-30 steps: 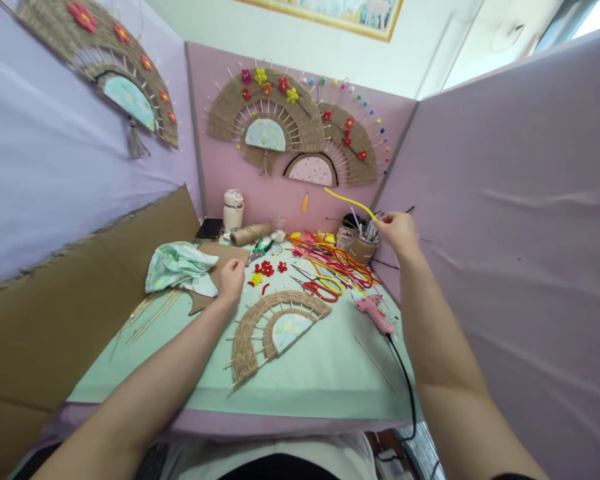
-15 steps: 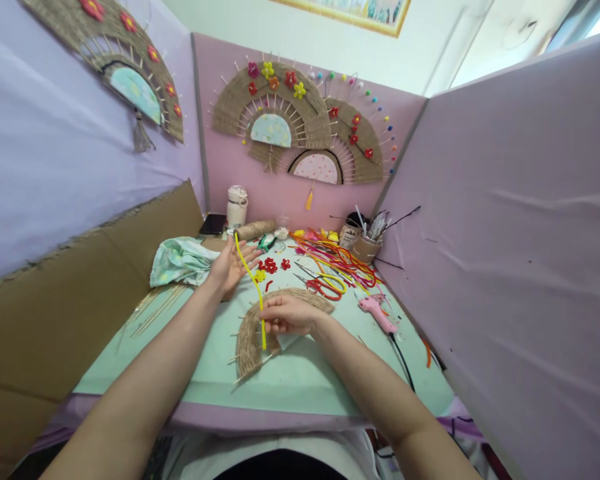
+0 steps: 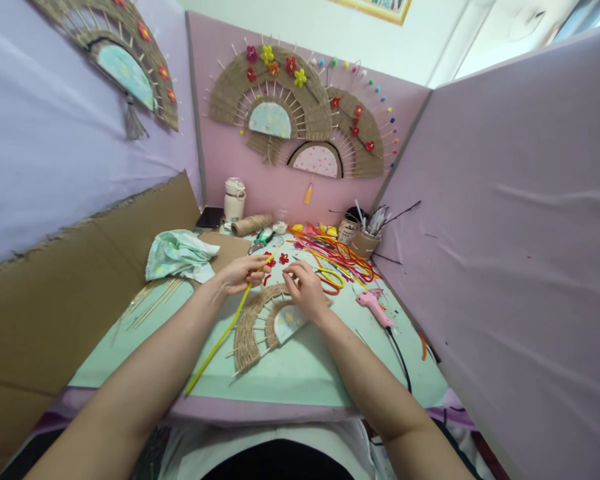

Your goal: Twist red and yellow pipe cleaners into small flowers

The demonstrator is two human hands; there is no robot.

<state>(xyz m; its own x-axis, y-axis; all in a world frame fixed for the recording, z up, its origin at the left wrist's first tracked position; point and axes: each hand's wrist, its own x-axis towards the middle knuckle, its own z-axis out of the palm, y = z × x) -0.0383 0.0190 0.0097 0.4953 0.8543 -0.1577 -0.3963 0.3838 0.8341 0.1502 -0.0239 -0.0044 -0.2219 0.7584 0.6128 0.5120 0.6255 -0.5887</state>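
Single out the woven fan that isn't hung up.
It's the fan lying on the green tabletop, partly hidden by the right hand; the other fans hang on the partitions and bear flowers, while none shows on this one.

Yellow pipe cleaner (image 3: 219, 345); tan fan (image 3: 247, 340); mint-green tabletop (image 3: 300, 373); pale green cloth (image 3: 177, 257) blotched with yellow at nine o'clock; pink glue gun (image 3: 376, 309) at four o'clock.

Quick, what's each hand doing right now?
Left hand: closed on a yellow strip.
Right hand: fingers curled, nothing visibly held; whether it is fully closed cannot be told.
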